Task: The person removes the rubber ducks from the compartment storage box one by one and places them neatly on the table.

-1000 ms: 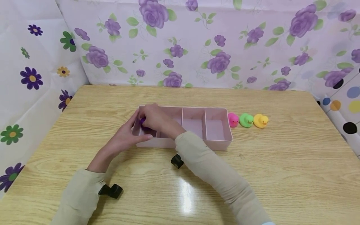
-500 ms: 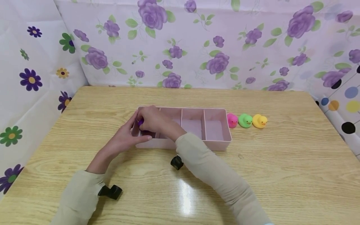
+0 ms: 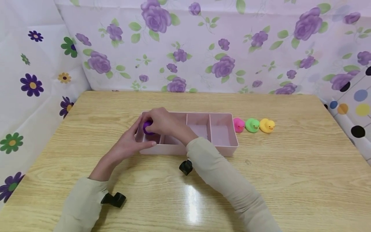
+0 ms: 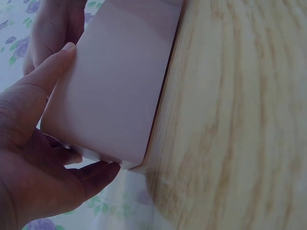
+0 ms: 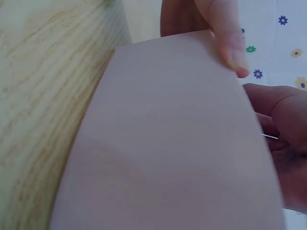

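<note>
A long pale-pink divided box (image 3: 208,150) lies across the table, its compartments side by side. My left hand (image 3: 127,141) grips the box's left end. In the left wrist view, the thumb lies at the top of the long pink wall (image 4: 110,72) and the fingers curve against the short end. Reaching into the leftmost compartment, my right hand (image 3: 165,124) pinches a rounded purple toy (image 3: 147,128), mostly covered by the fingers. The right wrist view shows mainly the box's outer wall (image 5: 163,134), which hides the right fingers and the toy.
Just past the box's right end, a pink rubber duck (image 3: 239,125), a green one (image 3: 252,125) and a yellow one (image 3: 266,125) stand in a row. Flowered sheets (image 3: 197,64) border the wooden table (image 3: 275,180) at the back and sides.
My right hand has shifted slightly right and more of the purple toy shows beneath its fingers. The left hand keeps its place on the box, and the ducks have not moved.
</note>
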Demonstrator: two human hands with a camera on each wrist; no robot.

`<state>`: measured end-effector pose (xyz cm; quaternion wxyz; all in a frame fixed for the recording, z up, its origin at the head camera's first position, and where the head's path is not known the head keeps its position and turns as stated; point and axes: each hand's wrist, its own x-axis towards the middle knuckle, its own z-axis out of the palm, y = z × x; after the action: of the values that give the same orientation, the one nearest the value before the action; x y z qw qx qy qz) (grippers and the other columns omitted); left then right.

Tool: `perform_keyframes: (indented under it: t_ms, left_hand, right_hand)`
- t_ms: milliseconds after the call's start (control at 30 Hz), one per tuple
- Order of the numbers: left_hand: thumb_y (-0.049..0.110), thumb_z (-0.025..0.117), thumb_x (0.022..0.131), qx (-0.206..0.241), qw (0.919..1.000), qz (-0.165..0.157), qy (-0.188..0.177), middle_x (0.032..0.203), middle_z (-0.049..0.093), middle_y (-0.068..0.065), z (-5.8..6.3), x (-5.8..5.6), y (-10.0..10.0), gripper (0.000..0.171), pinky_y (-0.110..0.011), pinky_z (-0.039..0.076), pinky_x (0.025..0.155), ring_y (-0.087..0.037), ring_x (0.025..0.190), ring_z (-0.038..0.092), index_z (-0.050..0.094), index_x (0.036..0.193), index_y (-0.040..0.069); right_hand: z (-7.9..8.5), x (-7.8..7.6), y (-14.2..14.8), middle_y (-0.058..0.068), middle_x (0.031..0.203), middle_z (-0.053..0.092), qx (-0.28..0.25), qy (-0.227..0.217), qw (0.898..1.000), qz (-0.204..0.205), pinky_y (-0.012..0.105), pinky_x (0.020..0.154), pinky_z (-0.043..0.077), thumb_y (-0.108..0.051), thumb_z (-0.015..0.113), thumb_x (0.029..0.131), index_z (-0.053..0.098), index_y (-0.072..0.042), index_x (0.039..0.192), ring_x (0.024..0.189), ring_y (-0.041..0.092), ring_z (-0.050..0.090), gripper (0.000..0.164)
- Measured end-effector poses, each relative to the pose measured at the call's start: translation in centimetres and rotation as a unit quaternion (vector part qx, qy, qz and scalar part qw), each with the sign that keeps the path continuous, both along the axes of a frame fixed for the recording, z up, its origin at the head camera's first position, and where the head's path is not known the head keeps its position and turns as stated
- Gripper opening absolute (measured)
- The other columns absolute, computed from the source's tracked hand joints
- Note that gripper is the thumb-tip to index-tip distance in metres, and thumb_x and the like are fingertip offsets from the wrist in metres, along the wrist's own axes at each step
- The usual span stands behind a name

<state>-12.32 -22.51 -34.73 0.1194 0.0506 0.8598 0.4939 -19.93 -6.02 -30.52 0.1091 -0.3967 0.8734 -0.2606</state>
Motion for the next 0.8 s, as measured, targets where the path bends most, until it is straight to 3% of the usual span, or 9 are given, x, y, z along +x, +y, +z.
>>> perform_keyframes:
  t_ms: [300,600,800]
  left_hand:
    - [0.029,0.079,0.088,0.012,0.9998,-0.012,0.013,0.167,0.007,-0.012,-0.2,0.0,0.0,0.107,-0.065,0.008,0.116,-0.038,0.151,0.005,0.002,0.162,0.023]
    - [0.031,0.078,0.088,0.014,0.9999,-0.009,0.000,0.167,0.001,-0.013,-0.1,0.0,0.0,0.111,-0.067,0.013,0.114,-0.040,0.150,0.004,-0.006,0.161,0.023]
    - [0.029,0.079,0.088,0.019,0.9998,-0.004,0.004,0.165,0.011,-0.018,-0.1,0.0,0.1,0.111,-0.065,0.020,0.113,-0.041,0.147,0.017,-0.004,0.161,0.021]
  right_hand:
    - [1.0,0.6,0.7,0.007,0.108,0.072,-0.017,0.013,0.998,0.054,0.021,0.083,0.049,-0.004,0.067,0.095,0.073,-0.002,0.112,0.094,0.016,0.062,0.017]
    - [1.3,1.3,2.7,0.002,0.092,0.067,-0.051,0.024,0.996,0.075,0.019,0.069,0.043,0.010,0.055,0.094,0.069,-0.007,0.108,0.079,0.016,0.055,0.026]
    - [1.5,1.9,3.5,0.000,0.086,0.064,-0.050,0.052,0.995,0.071,0.020,0.067,0.043,0.009,0.056,0.096,0.067,-0.010,0.104,0.076,0.015,0.055,0.024]
